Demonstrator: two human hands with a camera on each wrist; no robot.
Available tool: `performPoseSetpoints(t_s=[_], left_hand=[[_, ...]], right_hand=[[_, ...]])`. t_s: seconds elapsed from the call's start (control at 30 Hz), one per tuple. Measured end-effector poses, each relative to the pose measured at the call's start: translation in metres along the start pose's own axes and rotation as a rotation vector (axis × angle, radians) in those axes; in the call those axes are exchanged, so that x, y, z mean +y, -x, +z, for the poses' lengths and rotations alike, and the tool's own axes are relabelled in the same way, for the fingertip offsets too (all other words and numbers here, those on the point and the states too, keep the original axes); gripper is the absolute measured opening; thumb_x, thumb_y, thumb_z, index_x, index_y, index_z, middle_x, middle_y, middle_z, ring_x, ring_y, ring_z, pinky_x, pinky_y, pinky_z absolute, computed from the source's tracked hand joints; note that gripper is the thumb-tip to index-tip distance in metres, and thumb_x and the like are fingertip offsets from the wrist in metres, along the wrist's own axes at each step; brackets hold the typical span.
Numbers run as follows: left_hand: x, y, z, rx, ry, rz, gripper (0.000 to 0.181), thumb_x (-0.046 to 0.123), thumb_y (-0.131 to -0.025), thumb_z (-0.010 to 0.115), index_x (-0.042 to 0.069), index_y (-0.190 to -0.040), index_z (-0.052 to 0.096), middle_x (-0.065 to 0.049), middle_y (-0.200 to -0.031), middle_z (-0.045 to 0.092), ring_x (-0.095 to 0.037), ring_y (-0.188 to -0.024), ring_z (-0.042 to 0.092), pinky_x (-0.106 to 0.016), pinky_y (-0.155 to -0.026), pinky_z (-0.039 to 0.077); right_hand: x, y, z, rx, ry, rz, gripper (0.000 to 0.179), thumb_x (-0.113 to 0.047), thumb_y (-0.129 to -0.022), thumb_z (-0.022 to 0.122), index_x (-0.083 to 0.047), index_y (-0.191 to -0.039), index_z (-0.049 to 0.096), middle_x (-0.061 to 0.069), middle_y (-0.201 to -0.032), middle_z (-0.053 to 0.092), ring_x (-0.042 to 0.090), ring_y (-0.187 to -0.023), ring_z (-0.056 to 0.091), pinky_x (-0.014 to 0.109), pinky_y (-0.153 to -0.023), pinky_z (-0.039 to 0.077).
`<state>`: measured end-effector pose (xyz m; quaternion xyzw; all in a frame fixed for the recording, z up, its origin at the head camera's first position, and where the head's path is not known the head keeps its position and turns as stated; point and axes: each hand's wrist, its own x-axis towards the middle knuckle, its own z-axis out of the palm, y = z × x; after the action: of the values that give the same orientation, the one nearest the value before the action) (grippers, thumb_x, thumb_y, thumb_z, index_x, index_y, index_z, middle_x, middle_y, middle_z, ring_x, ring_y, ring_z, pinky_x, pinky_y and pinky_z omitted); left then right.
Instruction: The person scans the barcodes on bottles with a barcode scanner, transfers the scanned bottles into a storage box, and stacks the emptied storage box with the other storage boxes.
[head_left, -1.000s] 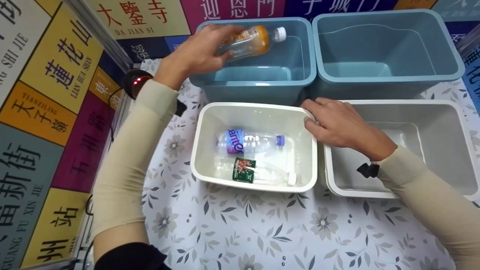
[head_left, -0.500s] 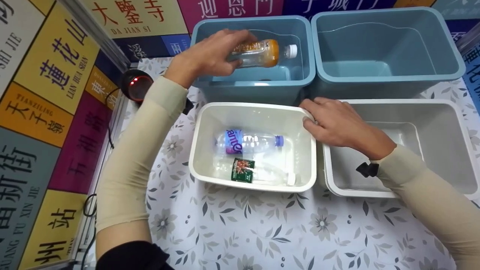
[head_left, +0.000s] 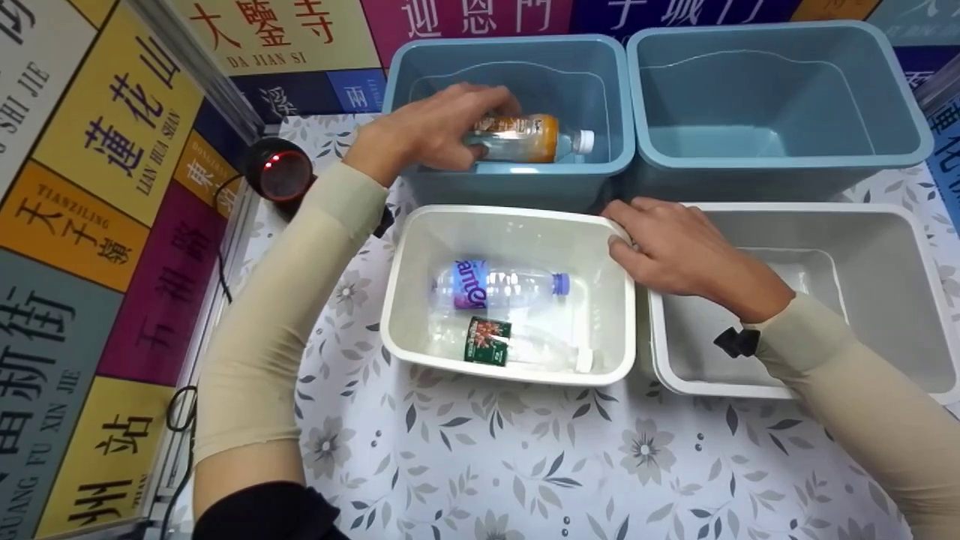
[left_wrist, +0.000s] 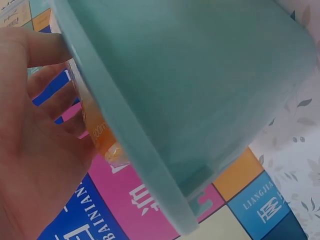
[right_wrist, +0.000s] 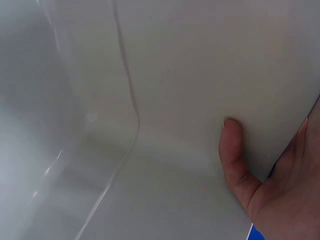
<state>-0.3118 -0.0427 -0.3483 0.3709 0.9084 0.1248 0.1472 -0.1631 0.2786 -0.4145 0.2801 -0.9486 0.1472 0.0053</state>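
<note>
My left hand (head_left: pixel 442 129) holds a clear plastic bottle (head_left: pixel 525 139) with an orange label and a white cap. The bottle lies sideways within the left blue bin's (head_left: pixel 510 169) opening, near its front rim. In the left wrist view that rim hides part of the bottle (left_wrist: pixel 97 125) and some fingers. My right hand (head_left: pixel 675 247) grips the upper right corner of the left white bin (head_left: pixel 396 300), where the right white bin adjoins. The thumb (right_wrist: pixel 232 150) lies against a pale bin wall in the right wrist view. Inside the left white bin lie a purple-labelled bottle (head_left: pixel 499 285) and a green-labelled bottle (head_left: pixel 517 345).
A second blue bin (head_left: pixel 780 159) stands at the back right, and the right white bin (head_left: pixel 926 300) is in front of it. A black device with red lights (head_left: pixel 285 172) sits at the left. Printed panels border the flowered tablecloth (head_left: pixel 525 457).
My left hand has brought the orange-labelled bottle down and toward me, from the back of the left blue bin to near its front rim. My right hand has stayed put.
</note>
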Motion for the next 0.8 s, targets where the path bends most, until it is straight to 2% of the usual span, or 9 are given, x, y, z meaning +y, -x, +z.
performPoseSetpoints(t_s=[0.13, 0.37, 0.57, 0.8], left_hand=[[0.000, -0.002, 0.002, -0.020, -0.019, -0.020, 0.064, 0.025, -0.090, 0.062, 0.033, -0.149, 0.039, 0.003, -0.150, 0.047, -0.018, -0.134, 0.043, -0.044, -0.117, 0.039], [-0.001, 0.005, 0.000, -0.017, -0.034, -0.086, 0.071, 0.039, -0.092, 0.061, 0.047, -0.154, 0.028, 0.015, -0.166, 0.022, -0.014, -0.153, 0.021, -0.053, -0.123, 0.027], [-0.001, 0.009, -0.003, 0.014, -0.034, -0.032, 0.066, 0.038, -0.093, 0.059, 0.043, -0.154, 0.032, 0.015, -0.164, 0.028, -0.013, -0.152, 0.024, -0.048, -0.125, 0.026], [0.002, 0.015, -0.006, 0.028, -0.026, 0.000, 0.063, 0.035, -0.092, 0.058, 0.041, -0.152, 0.037, 0.013, -0.160, 0.036, -0.015, -0.150, 0.028, -0.049, -0.125, 0.026]], right_hand=[[0.000, 0.000, 0.001, 0.010, 0.002, -0.009, 0.021, -0.029, -0.099, 0.049, -0.019, -0.113, 0.061, 0.000, -0.088, 0.058, 0.020, -0.079, 0.055, 0.040, -0.057, 0.041], [0.000, 0.000, 0.001, 0.020, 0.002, -0.018, 0.019, -0.028, -0.098, 0.049, -0.020, -0.110, 0.061, -0.001, -0.085, 0.057, 0.019, -0.076, 0.054, 0.038, -0.055, 0.039], [0.000, 0.000, 0.000, 0.012, -0.001, -0.007, 0.020, -0.028, -0.098, 0.049, -0.019, -0.111, 0.061, -0.001, -0.086, 0.057, 0.020, -0.078, 0.055, 0.040, -0.058, 0.041], [0.000, -0.001, 0.000, 0.012, -0.006, -0.009, 0.019, -0.027, -0.098, 0.049, -0.020, -0.111, 0.061, -0.001, -0.085, 0.057, 0.019, -0.076, 0.054, 0.038, -0.057, 0.040]])
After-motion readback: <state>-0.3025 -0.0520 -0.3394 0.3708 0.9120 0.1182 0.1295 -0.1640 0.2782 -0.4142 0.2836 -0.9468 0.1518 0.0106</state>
